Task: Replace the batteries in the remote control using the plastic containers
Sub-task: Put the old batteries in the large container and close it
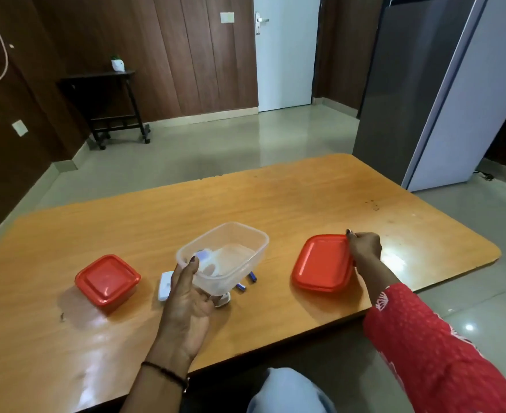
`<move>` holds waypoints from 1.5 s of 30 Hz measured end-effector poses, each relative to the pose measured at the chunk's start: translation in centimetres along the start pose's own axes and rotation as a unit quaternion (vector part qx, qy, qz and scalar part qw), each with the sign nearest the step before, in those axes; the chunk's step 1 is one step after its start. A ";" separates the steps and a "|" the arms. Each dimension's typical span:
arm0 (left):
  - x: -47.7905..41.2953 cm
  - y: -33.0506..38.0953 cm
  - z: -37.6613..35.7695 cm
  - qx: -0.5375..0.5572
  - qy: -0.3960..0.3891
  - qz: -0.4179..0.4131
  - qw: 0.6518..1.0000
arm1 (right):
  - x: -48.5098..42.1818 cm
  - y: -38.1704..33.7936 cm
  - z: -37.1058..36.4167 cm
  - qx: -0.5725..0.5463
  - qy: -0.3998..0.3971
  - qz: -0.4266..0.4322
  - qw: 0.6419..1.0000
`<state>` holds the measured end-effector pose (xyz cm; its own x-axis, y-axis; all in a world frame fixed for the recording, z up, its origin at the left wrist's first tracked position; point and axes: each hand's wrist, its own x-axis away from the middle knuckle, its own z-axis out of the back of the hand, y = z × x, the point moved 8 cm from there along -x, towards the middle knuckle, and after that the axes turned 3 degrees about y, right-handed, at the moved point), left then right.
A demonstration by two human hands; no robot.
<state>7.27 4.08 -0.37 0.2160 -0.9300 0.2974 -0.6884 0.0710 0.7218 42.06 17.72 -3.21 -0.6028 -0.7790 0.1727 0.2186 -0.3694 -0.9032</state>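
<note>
While the left hand [186, 305] holds a clear plastic tub [230, 248] tilted and raised off the wooden table [305, 198], its thumb curls over the near rim and its fingers are tucked beneath. The right hand [363, 248], in a red sleeve [424, 338], pinches the far right corner of a red lid [320, 263] well to the right of the tub; I cannot tell whether that lid lies fully flat. Under the tub lies the white remote control [165, 289], mostly hidden by hand and tub, with one end showing just left of the thumb. Two blue batteries [241, 287] lie on the table just beside the tub's near right corner. At the near left stands a small square box [107, 281] with its red lid on. Far right, beyond the table, stands a grey fridge [409, 99].
</note>
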 end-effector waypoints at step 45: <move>-5.4 -4.0 -2.3 -0.811 0.059 -0.286 0.508 | 18.2 -3.3 -14.1 0.376 -0.125 0.496 0.773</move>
<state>10.41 9.66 -3.47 0.1649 -0.9446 -0.2838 0.9640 0.0935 0.2490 19.51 11.91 -2.63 0.2940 -0.9063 -0.3037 0.9184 0.3558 -0.1728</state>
